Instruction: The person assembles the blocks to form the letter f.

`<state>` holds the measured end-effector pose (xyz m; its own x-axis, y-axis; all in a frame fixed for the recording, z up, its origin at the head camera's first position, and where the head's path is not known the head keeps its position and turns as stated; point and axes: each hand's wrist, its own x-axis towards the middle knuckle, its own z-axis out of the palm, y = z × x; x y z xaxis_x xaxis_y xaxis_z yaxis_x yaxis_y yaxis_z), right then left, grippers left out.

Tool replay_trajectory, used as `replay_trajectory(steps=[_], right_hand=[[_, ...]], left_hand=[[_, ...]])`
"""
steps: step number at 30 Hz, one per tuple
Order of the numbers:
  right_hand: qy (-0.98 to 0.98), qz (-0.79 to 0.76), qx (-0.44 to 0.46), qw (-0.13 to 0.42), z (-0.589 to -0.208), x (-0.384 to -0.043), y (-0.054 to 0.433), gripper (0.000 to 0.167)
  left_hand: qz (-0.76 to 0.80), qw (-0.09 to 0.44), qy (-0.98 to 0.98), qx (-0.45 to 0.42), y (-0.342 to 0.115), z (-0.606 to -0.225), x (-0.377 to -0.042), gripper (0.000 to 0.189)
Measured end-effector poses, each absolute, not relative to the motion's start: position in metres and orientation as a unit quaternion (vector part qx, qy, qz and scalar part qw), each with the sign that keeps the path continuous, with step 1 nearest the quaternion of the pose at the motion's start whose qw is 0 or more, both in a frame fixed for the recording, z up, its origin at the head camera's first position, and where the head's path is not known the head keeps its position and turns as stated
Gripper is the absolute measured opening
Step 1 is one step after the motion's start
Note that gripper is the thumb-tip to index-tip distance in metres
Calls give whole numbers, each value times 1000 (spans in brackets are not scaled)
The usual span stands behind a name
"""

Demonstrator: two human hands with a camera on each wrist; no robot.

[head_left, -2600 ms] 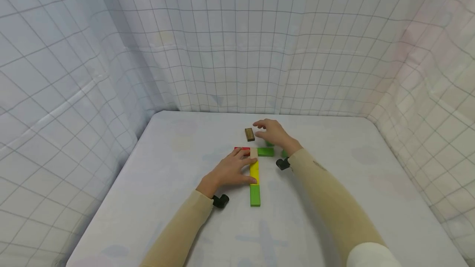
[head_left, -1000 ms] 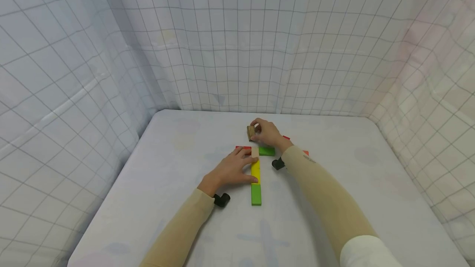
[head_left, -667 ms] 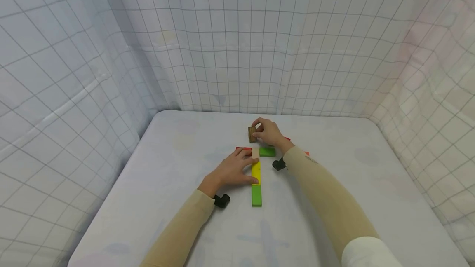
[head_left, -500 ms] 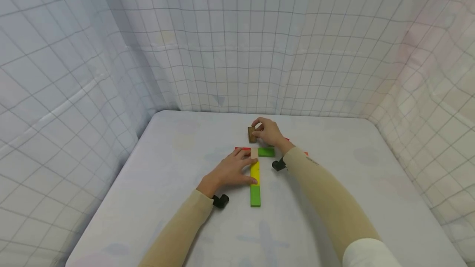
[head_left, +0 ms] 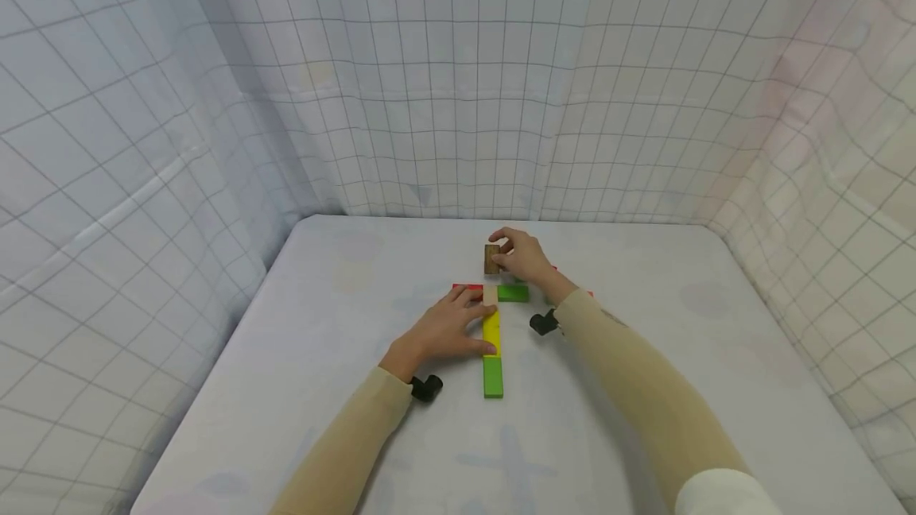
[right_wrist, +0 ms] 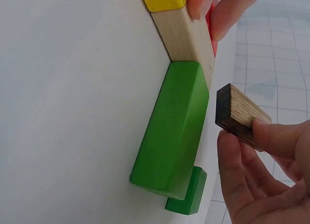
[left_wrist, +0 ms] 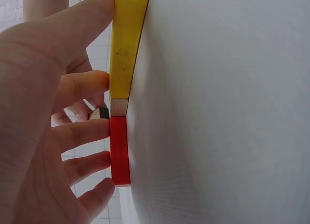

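Wooden blocks lie in a T on the table: a red block (left_wrist: pixel 119 151) at left, a plain wood block (head_left: pixel 490 295) in the middle, a green block (head_left: pixel 514 293) at right. A yellow block (head_left: pixel 491 330) and another green block (head_left: pixel 493 377) form the stem. My left hand (head_left: pixel 445 327) rests with spread fingers against the red and yellow blocks, partly covering the red one. Beyond the crossbar, my right hand (head_left: pixel 525 256) pinches a small brown block (right_wrist: pixel 242 112) between thumb and fingers. That block is apart from the plain one.
A further green block (right_wrist: pixel 190 192) lies behind the right-hand green one. Bits of red (head_left: pixel 590 294) show past the right forearm, mostly hidden. Black wrist cameras (head_left: pixel 427 389) sit under both wrists. Gridded white curtains (head_left: pixel 458 102) surround the table (head_left: pixel 343 420).
My right hand, apart from the brown block at first, has taken hold of it, shifted it slightly right and straightened it behind the plain block. The left hand has stayed in place.
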<state>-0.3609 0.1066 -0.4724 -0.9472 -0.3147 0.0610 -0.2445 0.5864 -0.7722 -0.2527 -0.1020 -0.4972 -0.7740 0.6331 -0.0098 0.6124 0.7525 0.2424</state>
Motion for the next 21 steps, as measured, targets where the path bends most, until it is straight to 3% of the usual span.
replay_trajectory(steps=[21], right_hand=[[915,-355,-183,57,-477,-356,107,31]], left_hand=[[120,42,933,337,-103,-498,-251,79]])
